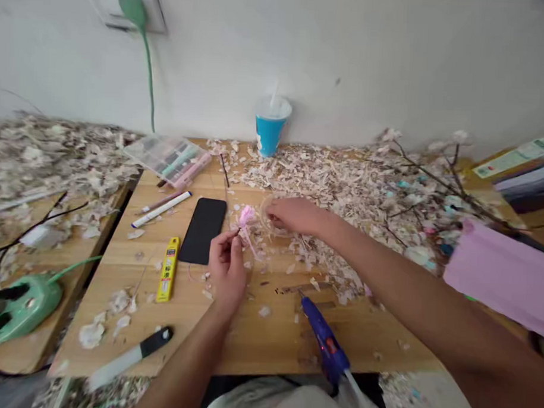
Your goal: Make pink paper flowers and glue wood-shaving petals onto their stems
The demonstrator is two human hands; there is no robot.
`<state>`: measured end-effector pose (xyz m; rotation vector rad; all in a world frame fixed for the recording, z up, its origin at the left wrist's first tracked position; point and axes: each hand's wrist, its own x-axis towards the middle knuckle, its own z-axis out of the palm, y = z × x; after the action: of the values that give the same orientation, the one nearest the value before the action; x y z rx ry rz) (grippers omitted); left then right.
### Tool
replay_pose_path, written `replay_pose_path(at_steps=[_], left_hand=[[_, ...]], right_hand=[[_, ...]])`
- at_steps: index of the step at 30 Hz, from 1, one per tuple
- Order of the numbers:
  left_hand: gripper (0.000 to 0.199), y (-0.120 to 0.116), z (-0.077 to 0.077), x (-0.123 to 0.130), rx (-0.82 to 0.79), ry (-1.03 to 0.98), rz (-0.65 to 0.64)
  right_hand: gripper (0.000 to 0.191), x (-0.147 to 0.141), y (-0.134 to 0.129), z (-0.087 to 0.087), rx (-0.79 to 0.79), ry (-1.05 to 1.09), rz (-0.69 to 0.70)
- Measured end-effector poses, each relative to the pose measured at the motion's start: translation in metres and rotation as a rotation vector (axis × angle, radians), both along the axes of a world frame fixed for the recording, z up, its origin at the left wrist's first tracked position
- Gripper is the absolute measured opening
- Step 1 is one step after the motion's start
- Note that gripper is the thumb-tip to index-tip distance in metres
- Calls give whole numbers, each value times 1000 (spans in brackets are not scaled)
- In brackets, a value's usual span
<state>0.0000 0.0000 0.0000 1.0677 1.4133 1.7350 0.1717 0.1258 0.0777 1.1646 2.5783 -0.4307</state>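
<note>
My left hand (228, 259) pinches the dark stem of a small pink flower (247, 214), holding it upright over the wooden table beside a black phone (204, 231). Pale pink strands hang down from the flower. Just right of it, my right hand (293, 215) reaches down with its fingers curled together at a pale, round, see-through thing (266, 210), perhaps a roll of tape or a small dish. What those fingertips grip is hidden and blurred. A blue hot glue gun (324, 337) lies at the table's front edge, its nozzle pointing away from me.
Dried petals (326, 176) cover the table's back and right. A blue cup (270, 129) stands against the wall. At left lie a yellow blade box (167, 270), a white marker (162, 209), a scraper (133, 357) and a clear case (169, 159). Blossom branches (433, 177) stretch across the right.
</note>
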Motion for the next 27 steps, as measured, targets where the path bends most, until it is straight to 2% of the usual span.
replay_pose_path(at_steps=[11,20,27], left_hand=[[17,0,1,0,26,-2,-34],[17,1,1,0,28,7,-34],[18,1,0,0,14,1,-26]], right_hand=[[15,1,-4,4,-5,-13,-43],[18,-1,-2,0,-32,-55,-42],[19,-1,-5,15,-44,-77,-57]])
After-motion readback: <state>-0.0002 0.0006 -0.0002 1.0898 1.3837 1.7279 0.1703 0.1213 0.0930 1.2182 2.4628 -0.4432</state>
